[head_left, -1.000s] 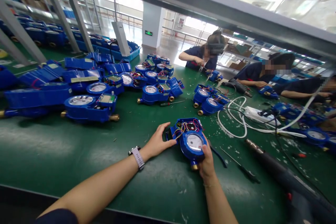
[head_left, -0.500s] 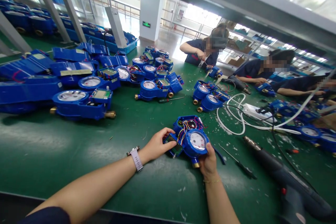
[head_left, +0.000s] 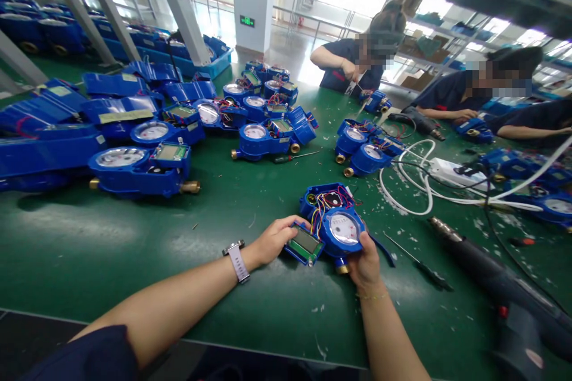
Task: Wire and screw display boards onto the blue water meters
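A blue water meter (head_left: 343,230) with a round white dial and brass pipe end sits on the green bench in front of me. Its wiring compartment (head_left: 328,199) is uncovered, showing red, yellow and white wires. My left hand (head_left: 277,240) grips a display module (head_left: 305,243), a green circuit board with a grey screen, at its left edge, the thumb on top. Wires run from the module to the compartment. My right hand (head_left: 367,261) is wrapped around the meter's right side; some fingers are hidden beneath it.
A screwdriver (head_left: 422,265) and a heat gun (head_left: 496,274) lie to the right, near a white power strip (head_left: 458,174) with looped cables. More meters (head_left: 138,169) crowd the left and middle; another screwdriver (head_left: 297,156) lies among them. Co-workers (head_left: 353,62) sit across the bench.
The display module has tilted so that its screen faces up more fully, and my left thumb has shifted toward its upper edge. My right hand keeps its hold on the meter.
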Demonstrator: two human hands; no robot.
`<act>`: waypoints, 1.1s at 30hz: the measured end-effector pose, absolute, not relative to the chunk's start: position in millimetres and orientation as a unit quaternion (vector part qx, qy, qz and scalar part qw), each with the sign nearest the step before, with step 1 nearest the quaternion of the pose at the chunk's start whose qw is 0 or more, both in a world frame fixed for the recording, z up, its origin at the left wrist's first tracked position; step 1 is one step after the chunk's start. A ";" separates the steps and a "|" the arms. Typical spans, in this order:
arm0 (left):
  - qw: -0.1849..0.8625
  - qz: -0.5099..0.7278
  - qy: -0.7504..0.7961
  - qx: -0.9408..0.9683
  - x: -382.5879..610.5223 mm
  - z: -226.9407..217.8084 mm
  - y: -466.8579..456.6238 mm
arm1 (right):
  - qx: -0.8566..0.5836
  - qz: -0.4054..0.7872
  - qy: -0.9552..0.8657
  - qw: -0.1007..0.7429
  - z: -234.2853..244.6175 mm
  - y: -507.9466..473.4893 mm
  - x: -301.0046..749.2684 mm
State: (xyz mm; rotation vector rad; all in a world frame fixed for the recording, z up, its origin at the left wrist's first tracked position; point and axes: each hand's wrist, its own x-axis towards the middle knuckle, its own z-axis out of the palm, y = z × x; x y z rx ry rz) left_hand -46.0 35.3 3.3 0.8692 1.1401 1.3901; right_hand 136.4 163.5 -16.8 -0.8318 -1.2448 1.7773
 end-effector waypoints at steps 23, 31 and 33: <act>0.478 0.558 0.537 0.414 -46.2 3.6 35.4 | -0.315 0.712 -0.481 0.403 -10.1 161.7 133.5; 0.459 0.548 0.548 0.436 -45.1 4.3 32.3 | -0.319 0.717 -0.466 0.408 -10.2 161.0 133.8; 0.452 0.543 0.551 0.445 -44.6 5.3 31.1 | -0.321 0.717 -0.465 0.409 -10.1 161.1 133.4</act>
